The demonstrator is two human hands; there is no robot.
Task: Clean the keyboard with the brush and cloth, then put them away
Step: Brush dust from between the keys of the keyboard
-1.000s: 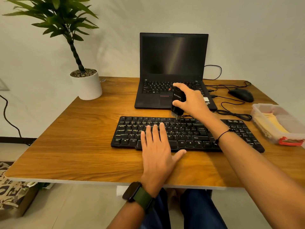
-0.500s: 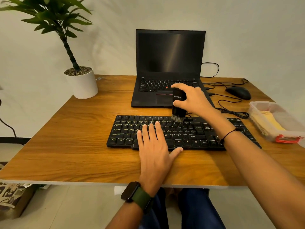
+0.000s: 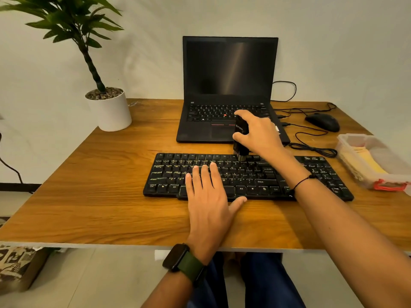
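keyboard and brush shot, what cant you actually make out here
Head view only:
- Brush: most of its body is covered by the right hand.
- Keyboard: keys under the left hand and the right forearm are hidden.
- Cloth: blurred behind the container wall; container cut off by the right edge.

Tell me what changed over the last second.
The right hand, gripping the brush, brought its bristles down from behind the keyboard onto its top key row. The left hand stayed flat on the keys, the keyboard unmoved.
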